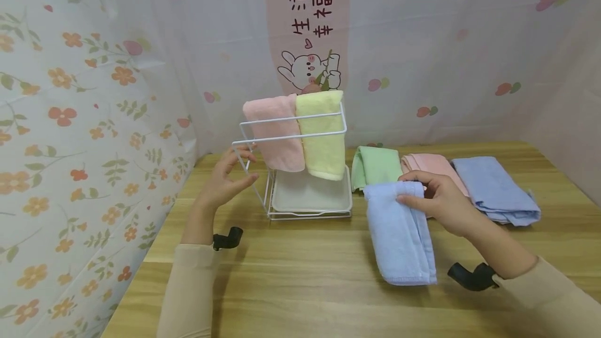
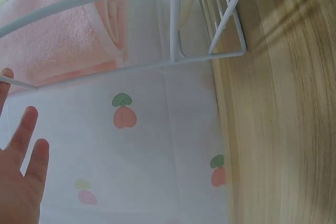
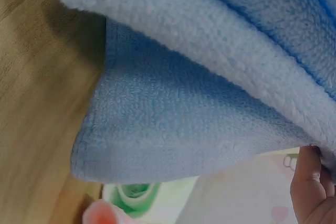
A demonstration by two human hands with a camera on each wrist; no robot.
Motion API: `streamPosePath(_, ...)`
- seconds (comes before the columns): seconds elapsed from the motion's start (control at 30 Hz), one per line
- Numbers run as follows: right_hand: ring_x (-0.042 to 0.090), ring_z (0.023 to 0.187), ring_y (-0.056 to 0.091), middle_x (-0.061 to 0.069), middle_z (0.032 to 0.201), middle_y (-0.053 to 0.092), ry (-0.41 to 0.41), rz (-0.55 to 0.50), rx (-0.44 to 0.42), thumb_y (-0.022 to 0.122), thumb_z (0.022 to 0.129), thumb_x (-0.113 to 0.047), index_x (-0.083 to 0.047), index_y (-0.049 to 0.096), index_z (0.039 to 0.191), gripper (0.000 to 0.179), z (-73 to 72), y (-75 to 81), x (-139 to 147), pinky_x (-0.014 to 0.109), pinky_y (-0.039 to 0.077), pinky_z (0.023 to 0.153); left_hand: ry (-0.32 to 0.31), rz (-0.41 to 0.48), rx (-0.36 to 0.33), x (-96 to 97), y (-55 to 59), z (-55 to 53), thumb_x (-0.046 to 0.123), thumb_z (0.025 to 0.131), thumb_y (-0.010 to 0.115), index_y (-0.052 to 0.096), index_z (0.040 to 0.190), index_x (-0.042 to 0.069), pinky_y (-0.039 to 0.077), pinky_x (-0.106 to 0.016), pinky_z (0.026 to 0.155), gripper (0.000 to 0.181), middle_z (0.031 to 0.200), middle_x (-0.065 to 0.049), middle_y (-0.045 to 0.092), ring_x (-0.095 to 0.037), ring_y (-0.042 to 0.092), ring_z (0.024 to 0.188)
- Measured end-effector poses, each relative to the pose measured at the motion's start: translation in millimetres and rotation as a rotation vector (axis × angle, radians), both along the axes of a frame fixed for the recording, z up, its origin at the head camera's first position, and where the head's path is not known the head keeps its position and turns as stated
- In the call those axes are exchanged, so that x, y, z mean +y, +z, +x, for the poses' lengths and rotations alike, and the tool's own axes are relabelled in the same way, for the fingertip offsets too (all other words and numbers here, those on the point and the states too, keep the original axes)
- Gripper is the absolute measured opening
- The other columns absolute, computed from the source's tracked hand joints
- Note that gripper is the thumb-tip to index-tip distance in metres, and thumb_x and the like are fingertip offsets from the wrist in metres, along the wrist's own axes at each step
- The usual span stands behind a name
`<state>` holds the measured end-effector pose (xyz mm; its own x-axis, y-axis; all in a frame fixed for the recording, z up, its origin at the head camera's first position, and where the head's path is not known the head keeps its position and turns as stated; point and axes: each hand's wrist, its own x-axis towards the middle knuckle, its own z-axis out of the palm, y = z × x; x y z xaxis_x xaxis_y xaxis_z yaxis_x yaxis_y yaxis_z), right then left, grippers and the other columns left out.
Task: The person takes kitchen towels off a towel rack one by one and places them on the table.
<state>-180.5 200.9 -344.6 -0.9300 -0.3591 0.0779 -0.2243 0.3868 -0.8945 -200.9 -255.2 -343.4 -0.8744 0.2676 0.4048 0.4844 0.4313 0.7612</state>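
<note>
In the head view my right hand (image 1: 441,200) pinches a folded light-blue towel (image 1: 399,239) by its upper edge, and the towel hangs down over the table. The right wrist view shows this towel close up, its folds filling much of the frame. My left hand (image 1: 225,181) is at the left side of a white wire rack (image 1: 291,139). Its fingers (image 2: 23,135) are spread and fairly straight in the left wrist view, one fingertip at a wire. A pink towel (image 1: 277,137) and a yellow towel (image 1: 321,137) hang side by side on the rack.
A white tray (image 1: 312,192) sits in the rack's base. Right of it lie folded green (image 1: 382,166), pink (image 1: 434,165) and blue (image 1: 497,186) towels on the wooden table (image 1: 300,275). Patterned curtains (image 1: 188,67) stand behind and to the left.
</note>
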Motion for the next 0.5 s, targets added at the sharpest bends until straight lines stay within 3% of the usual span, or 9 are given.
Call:
streamPosePath(0.13,0.011,0.071,0.065,-0.002,0.086,0.064,-0.015,-0.078,-0.168,0.071,0.093,-0.021,-0.006,0.056,0.121,0.035,-12.8,-7.5,4,0.036,0.061,0.061,-0.002,0.010,0.005,1.9,0.5,-0.1,0.002,0.088,0.070,0.059,0.112,0.007,0.018,-0.065,0.119,0.027,0.151,-0.013,0.045,-0.033,0.030,0.146)
streamPosePath(0.23,0.010,0.076,0.067,-0.004,0.090,0.065,-0.018,-0.115,-0.217,0.070,0.094,-0.021,-0.006,0.054,0.123,0.036,-22.3,-12.6,6,0.035,0.062,0.066,-0.007,0.029,0.003,2.0,0.0,-0.7,0.000,0.088,0.069,0.058,0.112,0.006,0.020,-0.062,0.120,0.027,0.151,-0.014,0.044,-0.034,0.030,0.145)
streamPosePath(0.5,0.006,0.076,0.063,-0.006,0.092,0.061,-0.025,-0.048,-0.180,0.069,0.095,-0.018,0.006,0.051,0.128,0.045,-39.4,-21.5,5,0.027,0.059,0.067,-0.054,0.096,-0.016,3.0,-1.8,-1.7,-0.006,0.089,0.066,0.055,0.113,-0.001,0.021,-0.050,0.124,0.027,0.150,-0.017,0.040,-0.036,0.029,0.147)
